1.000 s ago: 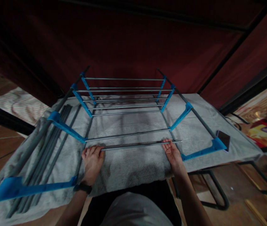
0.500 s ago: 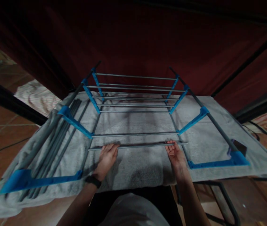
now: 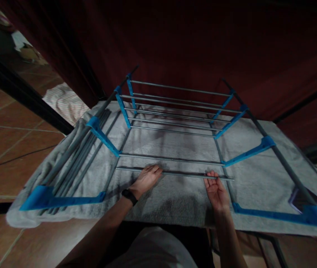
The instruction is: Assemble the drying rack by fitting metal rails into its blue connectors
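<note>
A grey metal rod point(image 3: 186, 173) lies crosswise over the grey cloth, just in front of a rack frame of grey rods and blue plastic brackets point(image 3: 102, 136). My left hand point(image 3: 146, 178) rests palm down with its fingers laid over the rod near its middle-left. My right hand point(image 3: 216, 189) is palm up, its fingertips curled under the rod near its right end. A black band sits on my left wrist.
A grey cloth point(image 3: 164, 197) covers the table. A bundle of loose grey rods point(image 3: 74, 156) lies along the left side by a blue bracket point(image 3: 60, 199). Another blue bracket point(image 3: 284, 216) and a dark phone point(image 3: 300, 196) sit at the right. Dark red fabric hangs behind.
The view has swung left. The rod has slid leftward under my hands, my left hand now lying nearer its middle; both hands stay on it.
</note>
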Action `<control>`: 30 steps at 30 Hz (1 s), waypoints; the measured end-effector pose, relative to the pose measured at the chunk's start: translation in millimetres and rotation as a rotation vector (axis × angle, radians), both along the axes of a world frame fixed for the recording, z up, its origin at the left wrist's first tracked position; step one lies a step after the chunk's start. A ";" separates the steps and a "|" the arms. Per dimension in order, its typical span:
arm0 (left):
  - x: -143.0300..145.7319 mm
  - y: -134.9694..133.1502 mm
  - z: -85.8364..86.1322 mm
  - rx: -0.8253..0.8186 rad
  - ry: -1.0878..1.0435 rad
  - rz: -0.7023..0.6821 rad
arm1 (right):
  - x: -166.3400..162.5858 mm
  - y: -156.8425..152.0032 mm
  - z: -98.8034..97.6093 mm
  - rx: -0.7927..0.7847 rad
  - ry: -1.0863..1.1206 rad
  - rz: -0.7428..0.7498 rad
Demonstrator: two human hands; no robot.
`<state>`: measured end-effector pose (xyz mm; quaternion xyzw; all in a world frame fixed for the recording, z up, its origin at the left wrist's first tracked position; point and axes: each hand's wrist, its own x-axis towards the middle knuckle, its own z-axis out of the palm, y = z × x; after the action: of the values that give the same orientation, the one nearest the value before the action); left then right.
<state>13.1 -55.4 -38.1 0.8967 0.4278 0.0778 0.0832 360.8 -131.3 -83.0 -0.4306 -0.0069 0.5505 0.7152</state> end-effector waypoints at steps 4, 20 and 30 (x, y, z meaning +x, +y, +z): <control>10.6 3.7 -0.5 0.039 0.048 -0.063 | -1.0 -3.2 -0.6 0.012 -0.030 0.012; 16.3 -3.1 -2.9 0.096 0.063 -0.036 | -10.9 -5.9 3.2 0.063 -0.162 0.005; 12.9 -4.1 -6.2 0.102 0.034 -0.033 | -16.8 -4.6 0.9 0.130 -0.133 0.011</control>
<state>26.0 -59.5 -44.3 0.9080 0.4096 0.0829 0.0313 344.0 -136.0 -82.1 -0.4190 -0.0923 0.5229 0.7366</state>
